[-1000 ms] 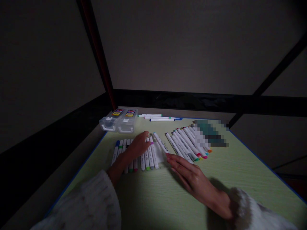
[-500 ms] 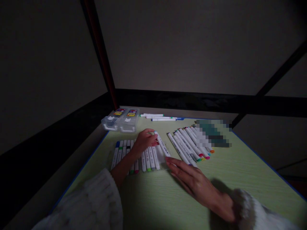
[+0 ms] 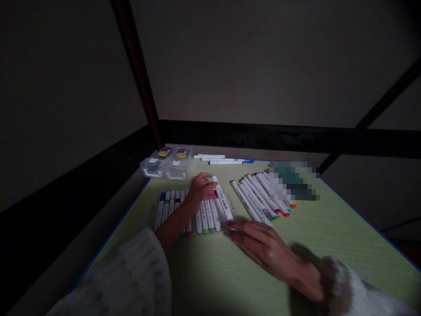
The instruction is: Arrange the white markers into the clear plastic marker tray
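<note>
My left hand (image 3: 201,191) grips the upper end of a white marker (image 3: 222,199), thumb and fingers pinched around it. The marker slants down to the right, its light-blue cap end at the top. At its lower end is my right hand (image 3: 259,243), with the fingertips closed on that end and a bit of blue showing between them. Under my left hand and forearm lies a row of white markers (image 3: 208,217) with coloured ends, side by side in a clear tray (image 3: 232,202). Part of the row is hidden by my arm.
A loose group of white markers (image 3: 259,193) lies to the right, beside a blurred dark green patch (image 3: 292,180). Several markers (image 3: 225,163) lie at the back. Two clear plastic cases (image 3: 177,169) with white handles stand at the back left of the pale green table (image 3: 210,272).
The held marker has turned a little steeper, its lower end sinking slightly. My right fingertips have shifted a little downward along with it. My left hand keeps its hold.
</note>
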A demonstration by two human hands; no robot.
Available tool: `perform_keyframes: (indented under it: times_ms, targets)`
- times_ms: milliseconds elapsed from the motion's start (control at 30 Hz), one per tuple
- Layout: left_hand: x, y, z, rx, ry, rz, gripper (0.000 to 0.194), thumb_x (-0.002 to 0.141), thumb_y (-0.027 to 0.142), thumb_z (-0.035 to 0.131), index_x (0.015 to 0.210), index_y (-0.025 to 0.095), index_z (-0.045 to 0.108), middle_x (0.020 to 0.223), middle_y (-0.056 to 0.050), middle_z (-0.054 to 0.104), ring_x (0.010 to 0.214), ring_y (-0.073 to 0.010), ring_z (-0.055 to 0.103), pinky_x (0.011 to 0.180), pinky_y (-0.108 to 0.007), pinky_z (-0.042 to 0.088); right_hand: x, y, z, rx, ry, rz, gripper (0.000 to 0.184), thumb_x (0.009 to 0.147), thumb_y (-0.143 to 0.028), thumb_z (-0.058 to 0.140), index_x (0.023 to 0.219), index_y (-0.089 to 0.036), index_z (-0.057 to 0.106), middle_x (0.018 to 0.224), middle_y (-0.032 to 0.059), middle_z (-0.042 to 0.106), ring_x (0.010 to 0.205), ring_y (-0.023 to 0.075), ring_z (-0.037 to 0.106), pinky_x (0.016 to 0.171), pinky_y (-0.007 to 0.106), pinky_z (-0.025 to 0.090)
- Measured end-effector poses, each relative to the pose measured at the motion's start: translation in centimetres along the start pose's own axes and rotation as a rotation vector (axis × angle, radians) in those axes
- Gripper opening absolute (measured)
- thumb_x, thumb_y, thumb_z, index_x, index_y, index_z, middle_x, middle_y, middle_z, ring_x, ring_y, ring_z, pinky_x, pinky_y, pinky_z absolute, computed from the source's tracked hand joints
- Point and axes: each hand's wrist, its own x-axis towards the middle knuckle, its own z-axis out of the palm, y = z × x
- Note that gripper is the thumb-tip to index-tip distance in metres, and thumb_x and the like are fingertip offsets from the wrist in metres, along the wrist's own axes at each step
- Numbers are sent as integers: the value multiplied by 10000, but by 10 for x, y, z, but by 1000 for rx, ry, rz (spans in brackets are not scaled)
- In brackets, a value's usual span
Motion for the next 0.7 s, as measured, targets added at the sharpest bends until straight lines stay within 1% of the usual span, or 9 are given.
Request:
perform_keyframes:
  times_ms: [100,167,267,367,500,700]
  targets:
    - [4,0,-4,-1,23,6,243,657,133,608,857,172,477,620,34,577,493,-88,570,510,-230,498,1,-1,-2,12,68,-8,235,892,-152,375,907,-140,609,831,62,656,727,148,592,604,280,514]
    - [5,-1,-5,-3,26,7,233,663,126,596,860,171,481,623,32,577,496,-89,575,506,-225,498,1,-2,-3,4,99,-7,258,893,-151,366,832,-146,617,699,45,629,640,137,567,541,267,486]
    - [7,-1,-6,-2,20,-6,246,663,134,599,878,171,484,608,34,576,481,-86,570,500,-223,497,0,-3,-2,-43,108,41,307,897,-173,359,722,-169,611,587,22,565,552,128,515,485,264,442]
    - [5,-1,-5,10,8,-8,247,660,141,601,878,170,489,600,39,576,479,-85,566,500,-220,493,-1,-2,0,-56,82,118,339,904,-222,355,671,-169,595,574,21,537,538,130,495,481,267,424]
    - [2,0,-4,22,-33,4,238,645,145,607,851,172,491,622,38,581,499,-94,575,511,-228,490,0,1,4,-15,30,198,346,906,-279,355,674,-161,583,609,27,542,568,132,509,505,261,424]
    - [3,-2,-4,31,-61,10,240,658,148,584,868,176,473,624,35,572,489,-98,572,520,-251,493,2,1,8,-14,-6,218,342,895,-323,375,650,-158,549,613,25,532,575,140,505,518,262,402]
